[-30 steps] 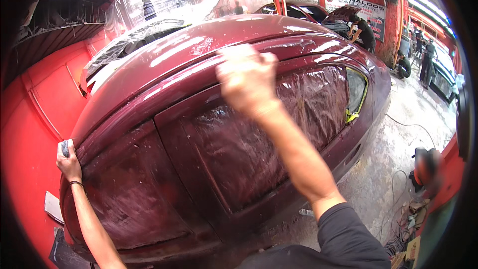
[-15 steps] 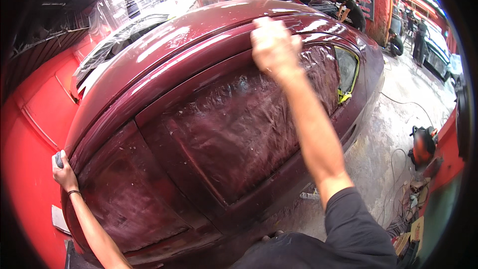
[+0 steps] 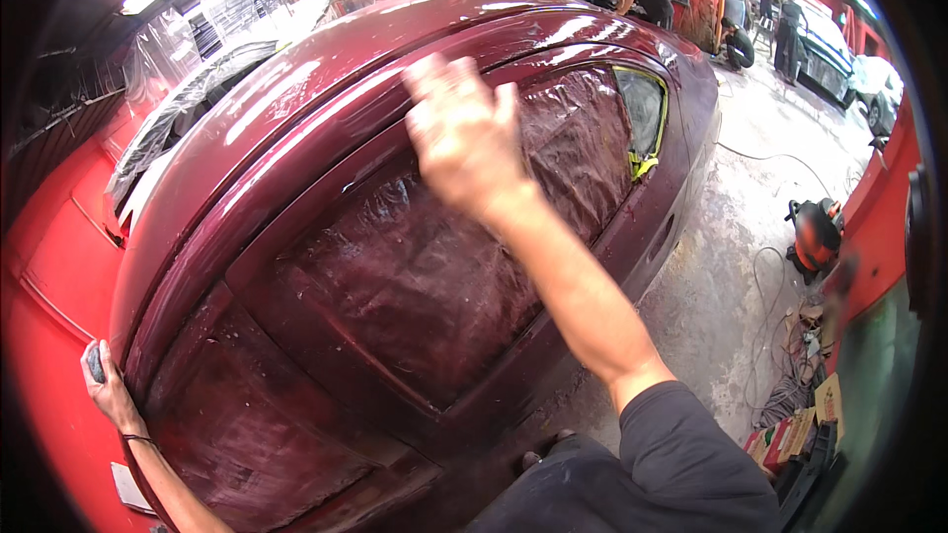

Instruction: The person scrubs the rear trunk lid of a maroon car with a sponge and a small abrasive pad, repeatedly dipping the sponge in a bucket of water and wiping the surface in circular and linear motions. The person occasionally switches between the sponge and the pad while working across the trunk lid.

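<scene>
A dark red car (image 3: 395, 32) fills the middle, its side windows masked with wrinkled film (image 3: 415, 276) coated in the same red. My right hand (image 3: 464, 138) is over the roof edge above the film, fingers stretched out and thumb apart, partly blurred by motion. It appears to hold nothing; whether the palm touches the paint is hard to tell. At the far left, my left hand (image 3: 111, 400) rests by the car's edge. Its fingers are closed on a small grey pad (image 3: 96, 362). Yellow-green tape (image 3: 644, 167) edges the small rear window.
A red wall (image 3: 59, 375) runs close along the left. On the floor at right are an orange and black machine (image 3: 816, 239), hoses (image 3: 755, 336) and cardboard boxes (image 3: 780, 442). Other people (image 3: 788, 35) work at the back right. A plastic-draped car (image 3: 183, 114) stands beyond.
My right hand has swept left along the roof edge. My left hand stays by the car's edge with the grey pad. The view has shifted slightly to the right.
</scene>
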Demonstrator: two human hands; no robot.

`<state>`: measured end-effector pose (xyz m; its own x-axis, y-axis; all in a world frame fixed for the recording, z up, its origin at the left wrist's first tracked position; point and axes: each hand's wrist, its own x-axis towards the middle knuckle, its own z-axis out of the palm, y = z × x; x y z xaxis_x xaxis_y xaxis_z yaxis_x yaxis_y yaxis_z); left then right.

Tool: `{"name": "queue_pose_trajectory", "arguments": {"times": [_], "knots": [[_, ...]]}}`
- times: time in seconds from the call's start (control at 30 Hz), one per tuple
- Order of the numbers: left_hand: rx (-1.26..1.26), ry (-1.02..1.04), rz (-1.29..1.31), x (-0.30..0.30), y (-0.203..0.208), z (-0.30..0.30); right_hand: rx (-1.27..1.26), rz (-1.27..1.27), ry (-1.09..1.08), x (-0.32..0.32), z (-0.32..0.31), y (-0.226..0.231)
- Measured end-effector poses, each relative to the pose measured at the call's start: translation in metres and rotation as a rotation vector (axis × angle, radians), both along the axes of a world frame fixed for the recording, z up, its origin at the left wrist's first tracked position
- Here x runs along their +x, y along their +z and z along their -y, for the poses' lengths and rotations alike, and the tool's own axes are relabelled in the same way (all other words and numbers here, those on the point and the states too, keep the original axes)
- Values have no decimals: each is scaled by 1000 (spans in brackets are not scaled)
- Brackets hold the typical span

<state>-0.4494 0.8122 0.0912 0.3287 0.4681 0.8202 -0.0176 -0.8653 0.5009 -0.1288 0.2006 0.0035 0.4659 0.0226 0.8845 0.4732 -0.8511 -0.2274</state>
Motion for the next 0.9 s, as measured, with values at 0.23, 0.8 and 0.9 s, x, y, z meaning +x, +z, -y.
{"name": "queue_pose_trajectory", "arguments": {"times": [0.23, 0.8, 0.9], "knots": [[-8, -281, -62, 59, 72, 141, 78, -127, -105, 91, 143, -8], [286, -703, -658, 305, 103, 515, 389, -286, -163, 173, 282, -32], [308, -610, -793, 339, 105, 562, 151, -85, -57, 119, 185, -27]]}}
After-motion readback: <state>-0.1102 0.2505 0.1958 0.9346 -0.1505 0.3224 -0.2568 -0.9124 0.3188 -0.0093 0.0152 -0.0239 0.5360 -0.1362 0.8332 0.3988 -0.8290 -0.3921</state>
